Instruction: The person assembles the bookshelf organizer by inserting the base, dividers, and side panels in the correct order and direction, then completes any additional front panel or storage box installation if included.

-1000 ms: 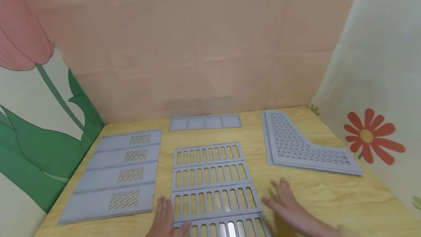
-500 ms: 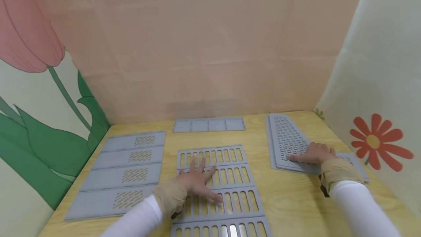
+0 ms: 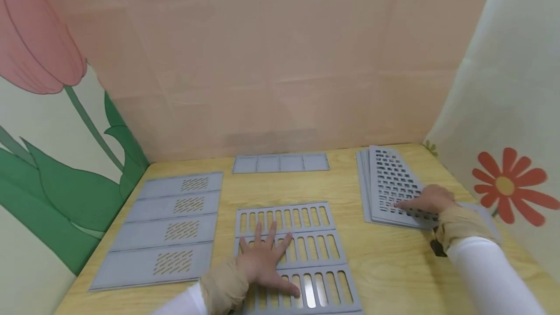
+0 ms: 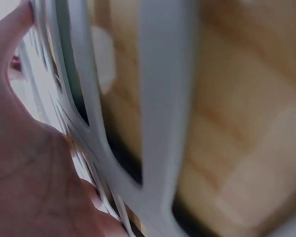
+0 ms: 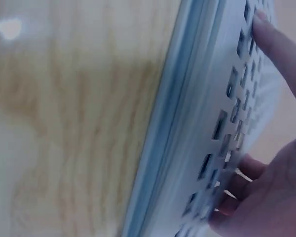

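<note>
My left hand (image 3: 262,261) lies with spread fingers on a grey slotted panel (image 3: 315,266), which has rows of long oval openings. The left wrist view shows the palm (image 4: 29,168) close beside the slotted bars. At the right, my right hand (image 3: 430,201) holds the top perforated panel (image 3: 374,193) of a grey stack by its curved edge. In the right wrist view its thumb (image 5: 281,52) is on the holed face, and the other fingers (image 5: 237,190) curl at the edge. How far they reach underneath is hidden.
Four-section grey panels with slanted slits (image 3: 135,237) lie at the left of the wooden table (image 3: 376,266). A narrow grey strip (image 3: 290,163) lies at the back. A pink backdrop (image 3: 280,62) and flower-printed side sheets (image 3: 503,111) enclose the table.
Both hands reached forward, the left onto the slotted panel, the right onto the perforated stack. The slotted panel has slid nearer. The top perforated panel has shifted rightward over those beneath.
</note>
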`<state>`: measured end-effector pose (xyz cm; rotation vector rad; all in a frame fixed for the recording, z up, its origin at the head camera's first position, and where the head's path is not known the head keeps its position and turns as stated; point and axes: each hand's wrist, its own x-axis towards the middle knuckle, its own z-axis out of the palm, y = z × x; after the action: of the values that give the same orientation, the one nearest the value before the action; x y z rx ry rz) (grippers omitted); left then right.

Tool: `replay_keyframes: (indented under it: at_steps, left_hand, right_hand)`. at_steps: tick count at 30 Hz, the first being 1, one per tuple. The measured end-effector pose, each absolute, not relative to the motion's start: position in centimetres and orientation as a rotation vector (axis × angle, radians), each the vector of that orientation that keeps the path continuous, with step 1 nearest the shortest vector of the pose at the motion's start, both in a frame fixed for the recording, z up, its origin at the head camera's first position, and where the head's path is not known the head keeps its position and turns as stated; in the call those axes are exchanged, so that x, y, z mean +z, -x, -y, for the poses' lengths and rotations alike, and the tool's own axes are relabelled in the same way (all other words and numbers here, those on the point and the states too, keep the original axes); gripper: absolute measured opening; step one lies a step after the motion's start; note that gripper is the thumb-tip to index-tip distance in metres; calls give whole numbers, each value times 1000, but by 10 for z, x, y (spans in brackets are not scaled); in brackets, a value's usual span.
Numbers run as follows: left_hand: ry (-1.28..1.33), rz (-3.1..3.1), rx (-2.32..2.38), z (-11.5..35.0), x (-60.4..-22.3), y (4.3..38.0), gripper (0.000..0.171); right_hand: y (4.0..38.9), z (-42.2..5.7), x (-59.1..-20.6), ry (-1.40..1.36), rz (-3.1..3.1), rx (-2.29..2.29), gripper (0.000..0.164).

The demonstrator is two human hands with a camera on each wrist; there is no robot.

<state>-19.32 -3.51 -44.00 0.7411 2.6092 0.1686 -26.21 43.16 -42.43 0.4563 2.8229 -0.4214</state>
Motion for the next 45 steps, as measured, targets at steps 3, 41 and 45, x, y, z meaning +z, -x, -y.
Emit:
replay_keyframes:
  at_steps: [3, 41, 45]
  left_hand:
    - [-749, -2598, 185, 33, -438, 190, 117]
    - [-722, -2636, 407, 35, -427, 183, 126]
    - [-720, -2608, 369, 37, -423, 185, 129]
  right_hand:
    - [256, -440, -421, -556, -2859, -462, 106]
    - [269, -329, -429, 134, -3717, -792, 65]
    - [272, -327, -430, 153, -3712, -750, 65]
